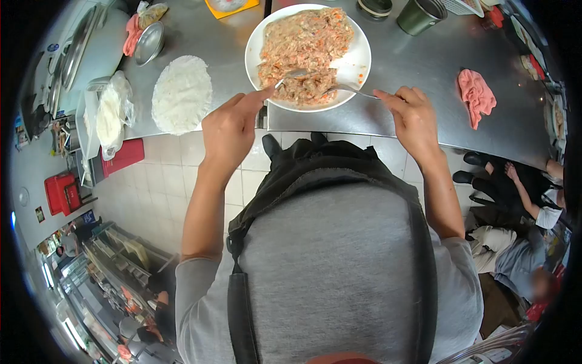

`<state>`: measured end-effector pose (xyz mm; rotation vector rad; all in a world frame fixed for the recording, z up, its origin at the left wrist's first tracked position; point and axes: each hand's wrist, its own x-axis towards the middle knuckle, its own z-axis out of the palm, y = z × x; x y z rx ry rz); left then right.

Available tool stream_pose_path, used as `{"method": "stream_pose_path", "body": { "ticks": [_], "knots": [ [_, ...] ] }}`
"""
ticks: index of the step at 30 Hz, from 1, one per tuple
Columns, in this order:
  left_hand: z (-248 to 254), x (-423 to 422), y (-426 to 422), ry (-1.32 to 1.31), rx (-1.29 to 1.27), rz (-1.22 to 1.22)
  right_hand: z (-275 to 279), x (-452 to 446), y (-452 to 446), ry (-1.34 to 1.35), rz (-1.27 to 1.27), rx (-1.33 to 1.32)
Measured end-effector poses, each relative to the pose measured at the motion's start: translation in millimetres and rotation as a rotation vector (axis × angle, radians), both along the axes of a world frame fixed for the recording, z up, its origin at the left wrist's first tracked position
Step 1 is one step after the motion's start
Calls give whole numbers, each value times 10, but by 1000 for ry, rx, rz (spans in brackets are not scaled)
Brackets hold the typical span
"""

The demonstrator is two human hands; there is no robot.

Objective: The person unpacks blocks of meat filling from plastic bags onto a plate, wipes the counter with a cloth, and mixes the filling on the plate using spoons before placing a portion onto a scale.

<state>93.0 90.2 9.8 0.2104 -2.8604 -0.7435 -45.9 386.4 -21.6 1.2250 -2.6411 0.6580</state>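
Note:
A white plate (pixel 359 57) at the table's near edge holds a heap of minced filling (pixel 306 39) with orange bits. My left hand (pixel 233 127) is closed on the handle of a metal spoon (pixel 295 73), whose bowl lies on the near part of the filling. From the right side, my right hand (pixel 413 118) pinches the handle of a second metal spoon (pixel 348 89). That one's head is partly hidden in the filling, so its exact shape is hard to make out. Left of the plate lies a round white floured sheet (pixel 182 95).
On the metal table (pixel 418 73) are a pink cloth (pixel 476 97), a dark green cup (pixel 421 16) and a metal bowl (pixel 149 43). A plastic bag of white dough-like stuff (pixel 112 115) sits at the left edge. Several people are seated at lower right.

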Motion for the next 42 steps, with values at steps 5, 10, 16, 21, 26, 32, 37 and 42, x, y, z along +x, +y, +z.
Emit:
{"method": "stream_pose_path", "body": {
  "ticks": [5,10,16,21,26,32,37,42],
  "knots": [
    [-393,-41,236,-89,-202,-59,-28,-38,37,-55,-16,19],
    [101,-44,279,-75,-206,-63,65,-62,164,-102,-43,-5],
    [-346,-179,365,-25,-272,-124,34,-64,206,-93,-54,10],
    [120,-73,296,-19,-205,-21,36,-52,246,-106,-85,-17],
    [-339,-98,253,-23,-285,-103,-24,-52,159,-70,-66,-14],
    [-197,24,212,-53,-265,-31,47,-48,176,-146,-57,-41],
    [-215,-106,251,-107,-275,-57,8,-47,138,-85,-25,3],
    [-169,-208,354,29,-201,-23,21,-56,160,-148,-13,6]
  ]
}}
